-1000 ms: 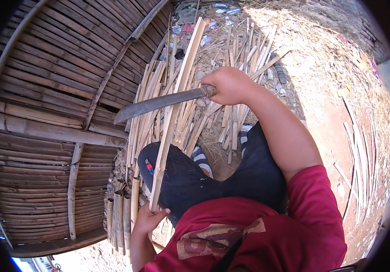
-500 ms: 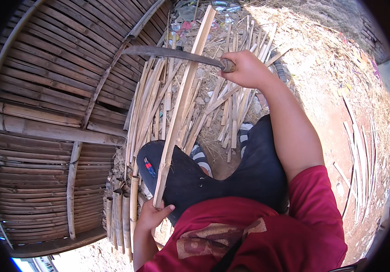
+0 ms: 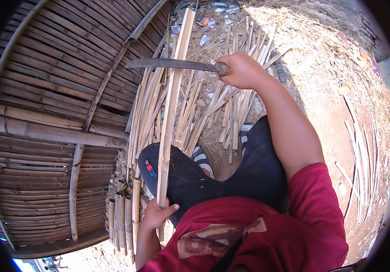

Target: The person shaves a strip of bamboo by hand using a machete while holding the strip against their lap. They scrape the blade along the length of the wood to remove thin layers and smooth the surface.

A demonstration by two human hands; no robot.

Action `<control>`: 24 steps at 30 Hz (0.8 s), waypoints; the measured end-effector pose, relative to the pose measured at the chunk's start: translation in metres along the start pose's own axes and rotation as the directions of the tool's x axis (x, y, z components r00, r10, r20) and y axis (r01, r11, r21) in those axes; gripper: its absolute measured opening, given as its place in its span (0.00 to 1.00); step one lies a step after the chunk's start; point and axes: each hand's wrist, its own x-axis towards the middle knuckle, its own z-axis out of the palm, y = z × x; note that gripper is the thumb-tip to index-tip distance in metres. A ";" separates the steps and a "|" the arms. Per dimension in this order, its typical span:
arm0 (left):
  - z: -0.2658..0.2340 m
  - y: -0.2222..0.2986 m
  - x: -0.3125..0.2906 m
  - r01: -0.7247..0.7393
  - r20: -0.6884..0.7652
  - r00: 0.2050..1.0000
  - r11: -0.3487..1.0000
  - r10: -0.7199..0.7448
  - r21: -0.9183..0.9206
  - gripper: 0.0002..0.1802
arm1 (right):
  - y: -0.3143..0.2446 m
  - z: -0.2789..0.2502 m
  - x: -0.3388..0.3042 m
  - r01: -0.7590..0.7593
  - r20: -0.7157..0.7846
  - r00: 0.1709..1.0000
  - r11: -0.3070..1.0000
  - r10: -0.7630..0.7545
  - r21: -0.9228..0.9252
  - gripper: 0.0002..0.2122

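Note:
My left hand (image 3: 157,214) grips the near end of a long pale bamboo strip (image 3: 173,93) that runs away from me over my left knee. My right hand (image 3: 241,70) holds a long dark machete (image 3: 172,64) by its handle. The blade lies level and points left, crossing the strip near its far part. Whether the blade touches the strip cannot be told. I wear a red shirt and black shorts.
A woven bamboo wall or platform (image 3: 49,113) fills the left side. Several split bamboo strips (image 3: 217,113) lie piled on the ground ahead. More thin strips (image 3: 363,149) lie on the bare dirt at the right, with litter (image 3: 213,18) at the far end.
My right hand has raised the machete farther up the strip and turned the blade from slanting down-left to level. My left hand has kept its grip on the strip.

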 end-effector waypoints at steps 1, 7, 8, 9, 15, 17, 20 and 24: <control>0.001 -0.001 0.000 0.007 -0.013 1.000 1.000 -0.007 -0.006 0.20 | 0.000 0.001 -0.001 0.034 -0.032 0.999 0.999 -0.035 -0.016 0.11; -0.006 0.006 -0.001 0.038 0.093 0.995 0.999 -0.034 -0.037 0.21 | -0.052 0.015 -0.008 0.295 0.188 0.941 0.955 -0.282 -0.043 0.10; -0.009 0.007 -0.004 0.036 0.094 0.995 0.999 -0.033 -0.036 0.20 | -0.057 0.015 -0.007 0.326 0.219 0.926 0.944 -0.309 -0.047 0.10; -0.012 0.008 -0.007 0.034 0.098 0.995 0.999 -0.030 -0.036 0.20 | -0.052 0.014 -0.004 0.327 0.217 0.925 0.944 -0.311 -0.042 0.10; -0.022 -0.005 -0.013 0.113 0.057 0.992 0.993 -0.111 -0.034 0.21 | -0.001 0.001 0.002 -0.018 -0.085 0.996 1.000 0.017 -0.014 0.10; -0.019 -0.005 -0.011 0.085 0.032 0.996 0.996 -0.084 -0.027 0.21 | -0.003 0.002 -0.001 0.063 -0.027 0.998 0.998 -0.062 0.018 0.10; -0.013 0.002 -0.007 0.015 0.001 1.000 0.999 -0.015 0.032 0.21 | -0.027 0.005 -0.009 0.183 0.097 0.979 0.982 -0.179 -0.043 0.10; -0.013 0.004 -0.010 -0.045 -0.127 0.990 0.993 0.059 0.110 0.21 | -0.057 0.006 -0.009 0.288 0.224 0.939 0.952 -0.259 -0.105 0.10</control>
